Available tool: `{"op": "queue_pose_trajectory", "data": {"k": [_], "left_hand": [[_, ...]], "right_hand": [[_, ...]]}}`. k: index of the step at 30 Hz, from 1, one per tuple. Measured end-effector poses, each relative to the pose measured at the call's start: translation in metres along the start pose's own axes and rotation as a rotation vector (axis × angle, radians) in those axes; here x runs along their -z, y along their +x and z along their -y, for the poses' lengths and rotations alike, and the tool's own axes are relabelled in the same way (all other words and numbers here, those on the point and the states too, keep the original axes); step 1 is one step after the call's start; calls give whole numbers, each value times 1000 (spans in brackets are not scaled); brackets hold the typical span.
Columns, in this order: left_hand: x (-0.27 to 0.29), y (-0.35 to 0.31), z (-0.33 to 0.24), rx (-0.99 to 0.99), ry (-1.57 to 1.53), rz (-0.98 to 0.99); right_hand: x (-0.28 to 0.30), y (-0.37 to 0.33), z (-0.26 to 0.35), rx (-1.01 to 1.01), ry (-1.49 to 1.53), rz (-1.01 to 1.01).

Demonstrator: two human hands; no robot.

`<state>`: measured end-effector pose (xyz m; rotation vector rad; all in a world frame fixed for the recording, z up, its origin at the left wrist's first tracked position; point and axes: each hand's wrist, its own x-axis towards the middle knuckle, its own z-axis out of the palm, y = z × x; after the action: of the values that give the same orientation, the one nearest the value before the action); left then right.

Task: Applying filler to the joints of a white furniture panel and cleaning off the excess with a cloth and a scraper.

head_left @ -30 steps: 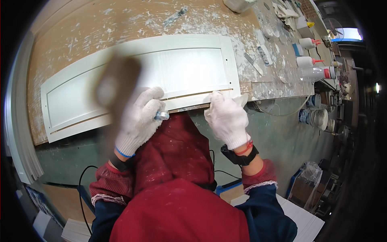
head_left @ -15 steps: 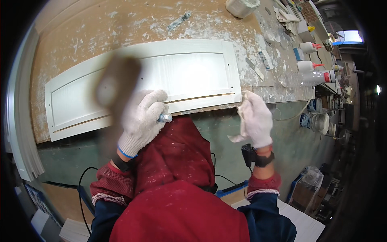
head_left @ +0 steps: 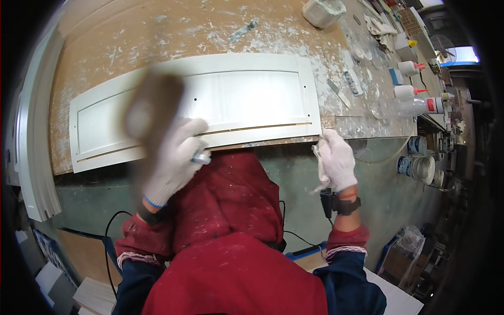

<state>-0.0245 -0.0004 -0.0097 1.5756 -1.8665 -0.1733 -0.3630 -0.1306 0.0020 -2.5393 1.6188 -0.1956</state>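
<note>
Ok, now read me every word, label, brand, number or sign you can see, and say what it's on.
No text is readable here.
Clear bottle at right, red label: too small to read.
Blue-marked pails beyond the bench's edge: too small and blurred.
Blue-and-white object in the left hand: too blurred to tell whether it bears print.
White panel: no lettering visible.

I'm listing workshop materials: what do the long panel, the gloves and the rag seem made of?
White panel: probably painted wood, from its framed build; glare suggests slight gloss. Gloves: likely knitted cotton or blend, matte; the left cuff looks ribbed. Rag: dull fabric, fibre unclear; it hangs limp.
</note>
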Motion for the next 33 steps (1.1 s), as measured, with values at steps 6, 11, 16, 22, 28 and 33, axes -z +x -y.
{"op": "queue_pose_trajectory", "data": {"k": [6,11,16,22,28,33], "left_hand": [[31,-37,25,218,159,-25],[33,-35,31,219,117,-71],[41,-37,33,110,54,-148],[19,-23,34,-13,41,-268],[-7,-17,23,4,181,-310],[0,-35,18,5,270,-413]], "right_hand": [[13,-3,6,-463,905,-10],[-2,1,11,125,-187,-150],[19,16,26,-231,668,88],[33,3,42,-265,1220,67],[63,64,131,156,979,163],[88,100,244,511,893,276]]}}
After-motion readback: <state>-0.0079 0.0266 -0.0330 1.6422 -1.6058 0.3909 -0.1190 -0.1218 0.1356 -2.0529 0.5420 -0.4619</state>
